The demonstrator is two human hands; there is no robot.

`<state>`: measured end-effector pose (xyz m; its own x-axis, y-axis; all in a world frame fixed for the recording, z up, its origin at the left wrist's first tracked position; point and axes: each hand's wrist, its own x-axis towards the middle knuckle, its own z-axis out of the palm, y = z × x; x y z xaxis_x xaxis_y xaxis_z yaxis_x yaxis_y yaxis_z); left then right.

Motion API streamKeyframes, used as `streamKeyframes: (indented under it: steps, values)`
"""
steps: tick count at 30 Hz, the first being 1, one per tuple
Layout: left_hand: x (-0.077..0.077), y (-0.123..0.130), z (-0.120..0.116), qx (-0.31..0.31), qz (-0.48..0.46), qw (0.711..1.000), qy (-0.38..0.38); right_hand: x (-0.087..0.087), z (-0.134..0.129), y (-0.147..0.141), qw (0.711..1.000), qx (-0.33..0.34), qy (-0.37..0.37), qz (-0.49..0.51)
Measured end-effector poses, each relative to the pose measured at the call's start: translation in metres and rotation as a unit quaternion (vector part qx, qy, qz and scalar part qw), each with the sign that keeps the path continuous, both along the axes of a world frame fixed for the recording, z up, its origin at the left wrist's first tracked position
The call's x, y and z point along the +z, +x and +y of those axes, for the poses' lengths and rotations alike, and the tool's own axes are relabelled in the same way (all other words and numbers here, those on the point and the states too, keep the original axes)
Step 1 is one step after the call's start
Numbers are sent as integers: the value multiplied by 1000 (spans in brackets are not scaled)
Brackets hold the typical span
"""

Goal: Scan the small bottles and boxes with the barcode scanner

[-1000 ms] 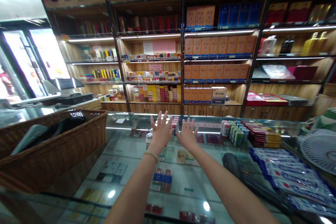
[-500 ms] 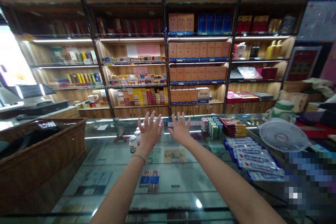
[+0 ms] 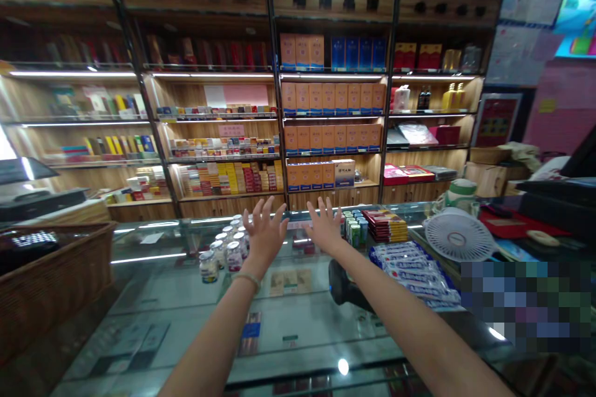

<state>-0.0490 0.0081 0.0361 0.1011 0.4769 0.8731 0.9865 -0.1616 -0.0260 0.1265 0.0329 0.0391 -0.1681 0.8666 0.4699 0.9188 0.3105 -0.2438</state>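
Both arms reach forward over the glass counter (image 3: 181, 294). My left hand (image 3: 265, 229) has its fingers spread and holds nothing; a cord or band circles the wrist. Just left of it stand rows of small jars (image 3: 226, 248), some partly hidden behind the hand. My right hand (image 3: 325, 226) is also spread and bare, close to a group of small cans (image 3: 356, 227) on its right. Under my right forearm, a black handheld device (image 3: 342, 284), apparently a scanner, is partly covered. Whether either hand touches the glass cannot be told.
Right of the arms lie blue-and-white packets (image 3: 414, 270), a stack of red and yellow packs (image 3: 385, 225) and a white fan (image 3: 459, 236). A wicker basket (image 3: 88, 279) stands at left. Shelves with orange boxes (image 3: 328, 97) line the back wall.
The view has turned to the right, so the counter and shelves sit further left. More jars and the black device now show. Both hands keep nearly the same spread pose.
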Motion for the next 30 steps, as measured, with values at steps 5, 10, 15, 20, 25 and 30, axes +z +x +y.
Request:
streamKeyframes:
  steps: [5, 10, 15, 20, 25, 30]
  values:
    - [8, 40, 10, -4, -19, 1000, 9, 1, 12, 39, 999, -36, 22, -6]
    - [12, 83, 21, -27, -40, 999, -6, -1, 24, 82, 997, -74, 31, -8]
    - [6, 111, 36, -36, -45, 998, -13, -7, 37, 115, 995, -94, 19, -16]
    - [3, 124, 55, -34, -52, 998, -13, -7, 57, 132, 994, -104, -3, -14]
    - [5, 129, 74, -39, -26, 998, -32, -6, 75, 137, 995, -89, -40, -19]
    - [-2, 128, 86, -41, -21, 997, -53, -10, 85, 137, 995, -70, -69, -31]
